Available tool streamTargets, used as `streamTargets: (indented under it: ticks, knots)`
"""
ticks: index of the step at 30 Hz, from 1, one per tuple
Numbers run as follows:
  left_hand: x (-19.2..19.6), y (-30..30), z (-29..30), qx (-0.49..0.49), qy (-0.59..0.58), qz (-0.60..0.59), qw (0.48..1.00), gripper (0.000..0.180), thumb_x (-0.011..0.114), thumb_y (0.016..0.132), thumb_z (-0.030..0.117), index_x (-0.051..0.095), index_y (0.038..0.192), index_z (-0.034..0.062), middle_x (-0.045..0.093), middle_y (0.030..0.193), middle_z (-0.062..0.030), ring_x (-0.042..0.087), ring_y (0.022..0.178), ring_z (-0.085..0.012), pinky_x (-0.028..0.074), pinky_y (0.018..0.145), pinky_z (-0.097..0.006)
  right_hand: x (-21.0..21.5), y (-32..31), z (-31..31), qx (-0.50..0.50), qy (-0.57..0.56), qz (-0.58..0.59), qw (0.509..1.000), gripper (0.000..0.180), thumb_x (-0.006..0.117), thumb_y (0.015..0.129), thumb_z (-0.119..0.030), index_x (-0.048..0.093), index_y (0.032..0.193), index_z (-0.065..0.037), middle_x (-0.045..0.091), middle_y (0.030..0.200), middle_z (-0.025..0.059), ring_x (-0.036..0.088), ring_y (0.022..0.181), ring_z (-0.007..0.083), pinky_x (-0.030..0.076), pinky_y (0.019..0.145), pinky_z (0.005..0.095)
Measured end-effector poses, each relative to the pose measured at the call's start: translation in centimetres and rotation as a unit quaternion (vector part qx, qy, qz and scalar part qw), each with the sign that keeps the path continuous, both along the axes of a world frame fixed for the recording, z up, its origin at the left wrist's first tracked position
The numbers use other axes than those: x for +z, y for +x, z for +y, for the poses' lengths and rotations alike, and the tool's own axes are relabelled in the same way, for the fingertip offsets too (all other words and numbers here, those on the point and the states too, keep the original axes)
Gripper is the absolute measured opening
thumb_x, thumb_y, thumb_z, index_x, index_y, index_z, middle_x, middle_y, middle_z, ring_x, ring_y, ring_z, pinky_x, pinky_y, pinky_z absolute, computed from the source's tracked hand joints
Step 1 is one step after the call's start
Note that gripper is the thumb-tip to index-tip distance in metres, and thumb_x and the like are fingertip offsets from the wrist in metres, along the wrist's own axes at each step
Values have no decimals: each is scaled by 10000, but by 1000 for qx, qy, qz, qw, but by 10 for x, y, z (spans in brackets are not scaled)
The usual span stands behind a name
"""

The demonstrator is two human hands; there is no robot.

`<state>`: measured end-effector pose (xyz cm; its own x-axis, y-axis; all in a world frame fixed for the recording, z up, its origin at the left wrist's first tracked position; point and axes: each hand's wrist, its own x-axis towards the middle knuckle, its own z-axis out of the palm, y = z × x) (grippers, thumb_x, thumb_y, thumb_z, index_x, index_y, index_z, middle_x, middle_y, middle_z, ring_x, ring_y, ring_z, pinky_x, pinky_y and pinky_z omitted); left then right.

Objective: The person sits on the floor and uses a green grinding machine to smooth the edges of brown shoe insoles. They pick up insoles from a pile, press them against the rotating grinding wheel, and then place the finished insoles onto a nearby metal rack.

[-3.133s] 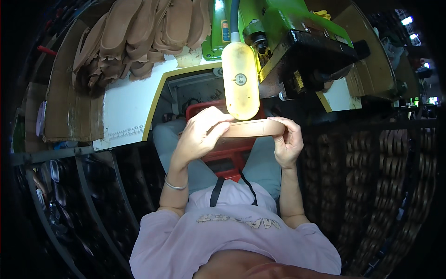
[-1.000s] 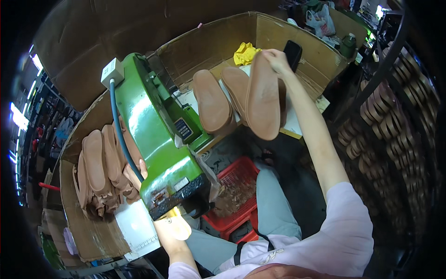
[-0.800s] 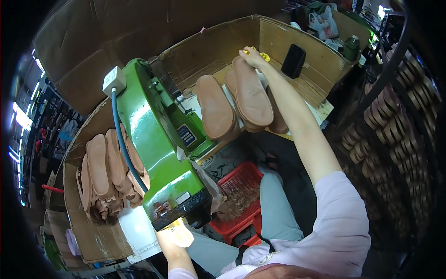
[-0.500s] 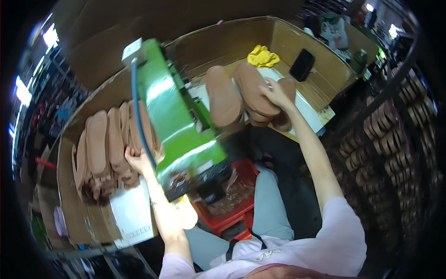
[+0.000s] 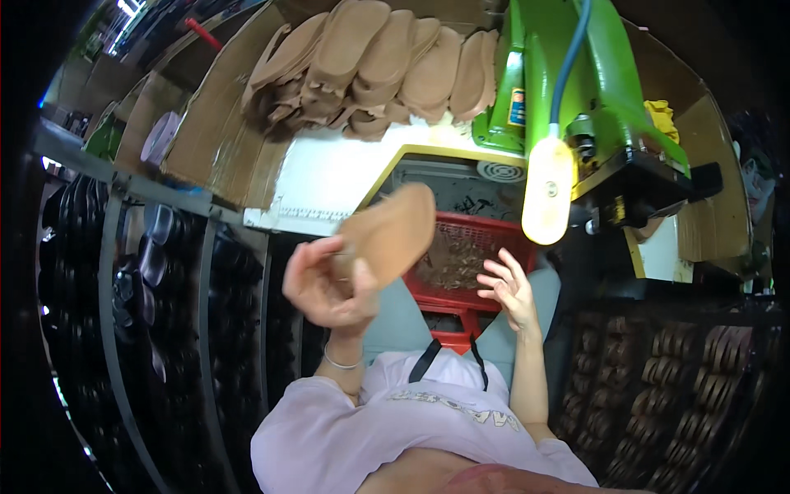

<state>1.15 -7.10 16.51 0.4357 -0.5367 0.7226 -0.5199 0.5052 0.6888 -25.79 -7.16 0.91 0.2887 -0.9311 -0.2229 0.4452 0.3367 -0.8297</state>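
My left hand (image 5: 329, 288) grips a tan shoe sole (image 5: 397, 235) near one end, thumb in front and fingers behind. The sole is tilted in the air above my lap, its far end pointing up and to the right and a little blurred. My right hand (image 5: 512, 292) is raised over my right leg, empty, with its fingers apart. Beyond the left hand, several more tan soles (image 5: 339, 49) lie side by side in a row, with ragged scraps at their near ends. To their right stands a green machine (image 5: 613, 58) with a black head at its front.
A lit yellow-white lamp (image 5: 547, 193) hangs on a blue flexible neck in front of the machine. Below the table's cutout is a red basket (image 5: 411, 303) of shavings. Cardboard walls (image 5: 218, 136) border the table. Racks of dark shoe parts (image 5: 152, 255) stand left; brown ones (image 5: 650, 387) fill the right.
The view has swung left. Both hands have come back from the soles on the table toward my lap. My left hand now carries a sole; the right has let go of the stack.
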Motion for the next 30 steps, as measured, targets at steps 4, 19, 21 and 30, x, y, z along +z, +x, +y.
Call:
streamTargets:
  ticks: [4,19,21,30]
  knots:
    - [-22,-15,-1,-217,93,44,971,696,592,702,-50,275,1322,-41,583,994,-182,593,873,-205,492,822,-296,8,6,3,6,18,-75,997,1127,800,730,-382,19,1507,-146,230,1486,219,446,1237,399,528,863,519]
    - [-91,-113,-58,-510,305,452,665,287,528,896,79,511,1141,-69,645,992,-164,633,909,-227,516,842,-348,-7,-90,143,-130,86,61,986,471,797,735,-97,590,1123,71,662,1066,109,627,970,172,486,895,313]
    - [-96,-118,-57,-491,331,520,615,241,483,945,106,552,1099,-66,635,1041,-162,617,973,-235,499,886,-356,-5,-80,156,-167,94,51,980,442,775,761,-82,585,1135,57,654,1086,115,627,983,181,486,897,318]
    - [-67,-150,-23,-514,435,301,675,371,696,846,172,608,1131,-48,661,986,-67,597,875,-106,495,781,-262,6,-20,180,-142,114,26,983,423,718,813,-54,558,1196,27,631,1143,104,600,1027,166,475,907,308]
